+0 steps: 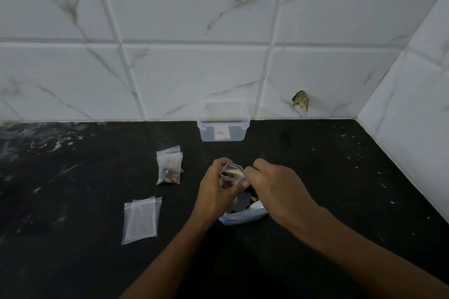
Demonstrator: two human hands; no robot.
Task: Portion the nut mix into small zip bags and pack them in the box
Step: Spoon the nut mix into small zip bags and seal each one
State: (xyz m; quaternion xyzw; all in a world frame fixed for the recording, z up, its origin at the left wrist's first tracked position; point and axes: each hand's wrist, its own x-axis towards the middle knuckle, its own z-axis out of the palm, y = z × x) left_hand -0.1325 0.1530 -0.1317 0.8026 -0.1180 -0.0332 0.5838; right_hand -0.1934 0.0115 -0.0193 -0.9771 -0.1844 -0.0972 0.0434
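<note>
My left hand (pixel 213 187) holds a small zip bag (pixel 229 176) open over the big nut mix bag (pixel 243 213) on the black desk (pixel 315 177). My right hand (pixel 274 184) pinches a pale nut (pixel 237 172) at its mouth. The clear box (pixel 223 128) sits by the wall.

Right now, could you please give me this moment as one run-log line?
step: filling | left hand: holds small zip bag | right hand: spoon at bag mouth | box: open

Small zip bag (pixel 228 177) (open-mouthed) — upright, partly filled with nuts.
</note>
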